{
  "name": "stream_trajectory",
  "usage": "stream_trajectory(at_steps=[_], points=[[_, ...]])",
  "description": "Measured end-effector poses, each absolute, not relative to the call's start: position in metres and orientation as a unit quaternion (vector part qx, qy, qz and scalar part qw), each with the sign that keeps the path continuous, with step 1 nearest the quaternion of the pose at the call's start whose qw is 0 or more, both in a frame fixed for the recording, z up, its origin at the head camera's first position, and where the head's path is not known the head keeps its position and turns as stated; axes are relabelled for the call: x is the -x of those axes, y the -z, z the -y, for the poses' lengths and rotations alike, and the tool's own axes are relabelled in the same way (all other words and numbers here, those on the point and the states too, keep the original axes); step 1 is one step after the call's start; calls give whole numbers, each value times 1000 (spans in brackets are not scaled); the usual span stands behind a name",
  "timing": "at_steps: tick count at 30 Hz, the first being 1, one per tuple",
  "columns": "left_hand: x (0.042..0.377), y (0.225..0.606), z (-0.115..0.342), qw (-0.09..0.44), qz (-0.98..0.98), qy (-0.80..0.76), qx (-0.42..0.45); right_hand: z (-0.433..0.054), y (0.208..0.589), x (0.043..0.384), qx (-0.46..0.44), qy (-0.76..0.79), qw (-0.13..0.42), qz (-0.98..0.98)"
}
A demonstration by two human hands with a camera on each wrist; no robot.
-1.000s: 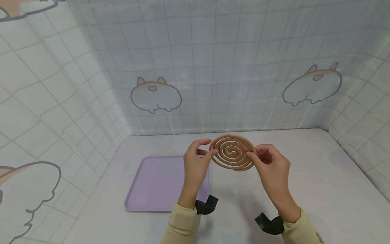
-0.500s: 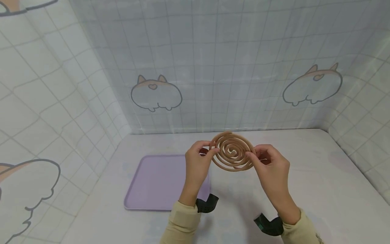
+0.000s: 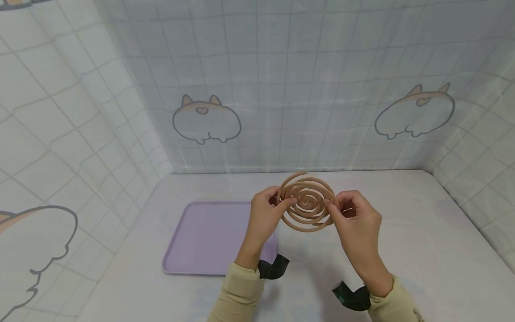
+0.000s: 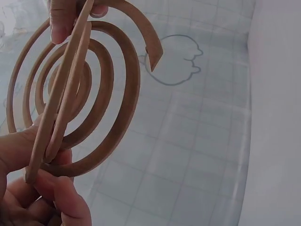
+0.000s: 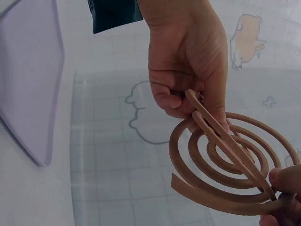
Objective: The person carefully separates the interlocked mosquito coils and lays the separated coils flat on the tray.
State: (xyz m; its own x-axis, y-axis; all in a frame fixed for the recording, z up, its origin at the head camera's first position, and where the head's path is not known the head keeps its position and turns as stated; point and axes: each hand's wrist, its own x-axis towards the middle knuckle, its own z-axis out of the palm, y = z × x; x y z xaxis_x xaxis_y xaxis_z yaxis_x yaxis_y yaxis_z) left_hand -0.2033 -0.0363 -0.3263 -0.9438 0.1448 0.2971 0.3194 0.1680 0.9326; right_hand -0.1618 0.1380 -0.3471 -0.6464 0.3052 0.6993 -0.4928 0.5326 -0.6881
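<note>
A brown mosquito coil (image 3: pixel 309 203), seemingly two spirals nested together, is held up over the table between both hands. My left hand (image 3: pixel 264 215) pinches its left side, thumb in front. On the opposite side my right hand (image 3: pixel 360 223) pinches the rim between thumb and fingers. In the left wrist view the coil (image 4: pixel 133 94) has its turns at differing angles, with one strip crossing the rest. A free, blunt end of the coil (image 5: pixel 181 186) juts out in the right wrist view. Fingers hide parts of the rim.
A shallow lilac tray (image 3: pixel 217 237) lies on the white table (image 3: pixel 402 250), left of the hands and partly behind the left forearm. Tiled-pattern walls (image 3: pixel 273 107) with cartoon animals enclose the back and sides. Black mounts (image 3: pixel 273 267) sit at both wrists.
The coil's turns have spread apart, with an outer end now rising at the top. My left hand has shifted slightly right, toward the right hand, which has barely moved.
</note>
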Motion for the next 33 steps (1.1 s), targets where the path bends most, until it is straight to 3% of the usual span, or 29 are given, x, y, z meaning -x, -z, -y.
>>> stream_trajectory(at_steps=[17,28,33], points=[[220,327,40,87,765,611,181,-140,334,166,-91,-312,371,870],[223,323,32,99,740,634,204,-135,326,167,-106,-352,295,882],[224,323,29,117,761,601,217,-132,330,170,-104,-366,307,872]])
